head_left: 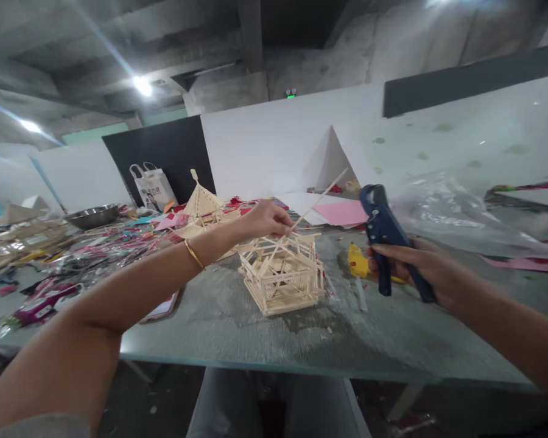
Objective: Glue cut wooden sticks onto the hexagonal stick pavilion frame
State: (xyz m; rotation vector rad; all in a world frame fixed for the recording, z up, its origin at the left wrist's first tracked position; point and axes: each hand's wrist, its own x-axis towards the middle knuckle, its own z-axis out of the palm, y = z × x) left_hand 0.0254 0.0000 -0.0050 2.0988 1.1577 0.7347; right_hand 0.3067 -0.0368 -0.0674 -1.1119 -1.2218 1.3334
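My left hand (269,220) pinches a thin wooden stick (322,196) over the top of a small wooden stick model (281,274). The stick slants up to the right from my fingers, its lower end at the model's roof. The model is an open, many-sided frame of pale sticks standing on the table. Off to the right, my right hand (406,261) is wrapped round the handles of a dark blue hand cutter (379,225), held up with its head pointing away. Close behind that hand lies a yellow glue gun (358,261), partly hidden, with a clear glue stick (361,294) beside it.
A second stick model with a pointed roof (201,204) stands behind my left forearm. Plastic-wrapped craft supplies (73,292) cover the left side, near a metal bowl (92,216). Pink paper (340,213) and clear plastic (452,207) lie at the back right. The table's front edge (274,368) is close to my legs.
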